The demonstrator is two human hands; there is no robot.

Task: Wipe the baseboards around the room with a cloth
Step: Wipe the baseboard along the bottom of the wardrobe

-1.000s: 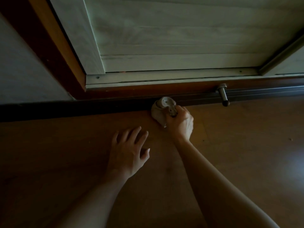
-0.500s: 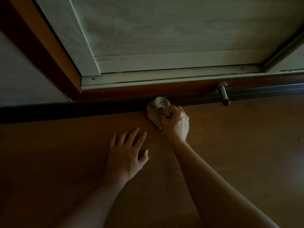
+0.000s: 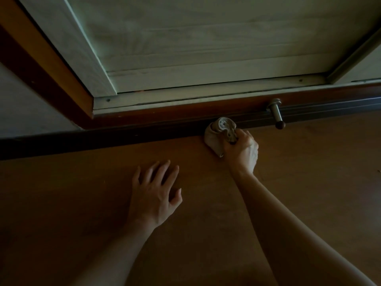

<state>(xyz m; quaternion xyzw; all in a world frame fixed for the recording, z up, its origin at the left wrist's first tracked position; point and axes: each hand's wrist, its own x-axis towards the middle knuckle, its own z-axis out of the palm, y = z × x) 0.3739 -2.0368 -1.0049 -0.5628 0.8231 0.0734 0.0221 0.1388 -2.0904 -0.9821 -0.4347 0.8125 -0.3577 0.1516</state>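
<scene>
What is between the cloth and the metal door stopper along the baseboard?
Nothing: in the head view, only bare baseboard separates the cloth from the door stopper.

A bunched pale cloth (image 3: 216, 134) presses against the dark baseboard (image 3: 123, 135) at floor level.

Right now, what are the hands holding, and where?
The right hand grips a bunched cloth at its gathered end. The left hand holds nothing.

Left hand (image 3: 154, 193) lies palm down, fingers straight and spread, forearm extended. Right hand (image 3: 242, 149) reaches further forward, fingers curled tight round a bunched cloth (image 3: 213, 139).
</scene>
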